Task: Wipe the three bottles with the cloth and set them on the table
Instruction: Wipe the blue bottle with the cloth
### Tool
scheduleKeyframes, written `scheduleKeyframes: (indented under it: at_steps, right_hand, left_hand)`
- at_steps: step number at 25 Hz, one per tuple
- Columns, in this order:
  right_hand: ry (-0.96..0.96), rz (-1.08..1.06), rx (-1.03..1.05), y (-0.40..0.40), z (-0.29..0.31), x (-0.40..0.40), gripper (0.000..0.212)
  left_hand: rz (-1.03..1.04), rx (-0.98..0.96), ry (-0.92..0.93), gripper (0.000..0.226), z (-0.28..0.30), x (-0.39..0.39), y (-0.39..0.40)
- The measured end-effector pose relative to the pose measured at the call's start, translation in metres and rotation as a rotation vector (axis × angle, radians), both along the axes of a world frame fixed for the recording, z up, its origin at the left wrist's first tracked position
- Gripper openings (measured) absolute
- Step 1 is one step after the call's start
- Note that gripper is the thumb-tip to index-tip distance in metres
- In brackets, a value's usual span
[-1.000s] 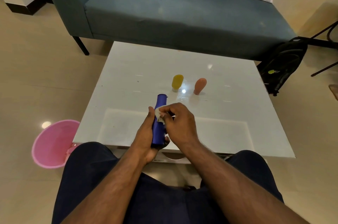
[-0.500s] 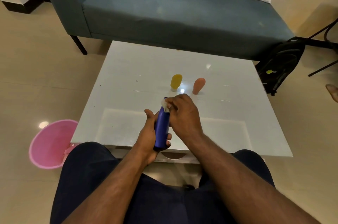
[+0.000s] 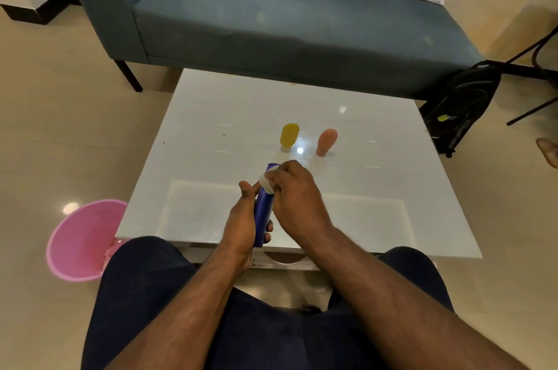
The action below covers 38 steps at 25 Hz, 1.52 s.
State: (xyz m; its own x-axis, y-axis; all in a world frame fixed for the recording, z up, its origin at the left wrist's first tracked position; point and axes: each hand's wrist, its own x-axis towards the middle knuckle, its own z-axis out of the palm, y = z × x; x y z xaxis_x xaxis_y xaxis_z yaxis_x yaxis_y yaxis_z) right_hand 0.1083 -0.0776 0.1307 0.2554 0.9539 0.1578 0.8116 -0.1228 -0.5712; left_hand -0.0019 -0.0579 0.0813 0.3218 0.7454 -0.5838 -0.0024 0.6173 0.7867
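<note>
We are sitting at the white table | 2 bottles are standing upright mid-table: yellow bottle beside orange bottle | our left hand is gripping the blue bottle above the near edge | our right hand is pinching the white cloth against its top.

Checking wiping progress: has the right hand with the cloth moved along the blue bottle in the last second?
Yes. The right hand and cloth slid from mid-bottle up to the top of the blue bottle, toward the yellow bottle.
</note>
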Motion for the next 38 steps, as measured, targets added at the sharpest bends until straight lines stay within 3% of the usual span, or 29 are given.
scheduleKeyframes:
  at_steps: [3,9,12,15,20,24,34,38]
  right_hand:
    - [0.158,0.032,0.009,-0.02,-0.001,-0.014,0.016]
    - [0.486,-0.215,0.072,-0.005,-0.001,0.003,0.016]
    - [0.426,-0.145,0.06,-0.027,-0.011,-0.013,0.019]
    - [0.309,-0.055,0.055,-0.046,-0.016,-0.019,0.019]
    - [0.332,-0.156,0.055,-0.008,0.001,0.005,0.02]
    - [0.347,-0.102,0.049,-0.023,-0.005,-0.013,0.022]
    - [0.104,0.117,0.008,-0.064,-0.012,-0.033,0.018]
    - [0.204,0.051,0.019,-0.054,-0.017,-0.022,0.017]
  left_hand:
    - [0.003,0.007,-0.101,0.088,0.001,-0.001,-0.001]
    - [0.03,-0.133,-0.305,0.062,0.007,-0.001,-0.002]
    - [0.091,-0.184,-0.356,0.048,0.008,-0.005,-0.001]
    - [0.13,-0.246,-0.38,0.048,0.008,-0.007,0.002]
    - [0.116,-0.261,-0.395,0.038,0.014,-0.004,-0.002]
    - [0.186,-0.266,-0.385,0.043,0.009,-0.008,0.002]
    - [0.343,-0.431,-0.51,0.049,0.007,-0.009,0.01]
    - [0.376,-0.447,-0.514,0.041,0.006,-0.011,0.011]
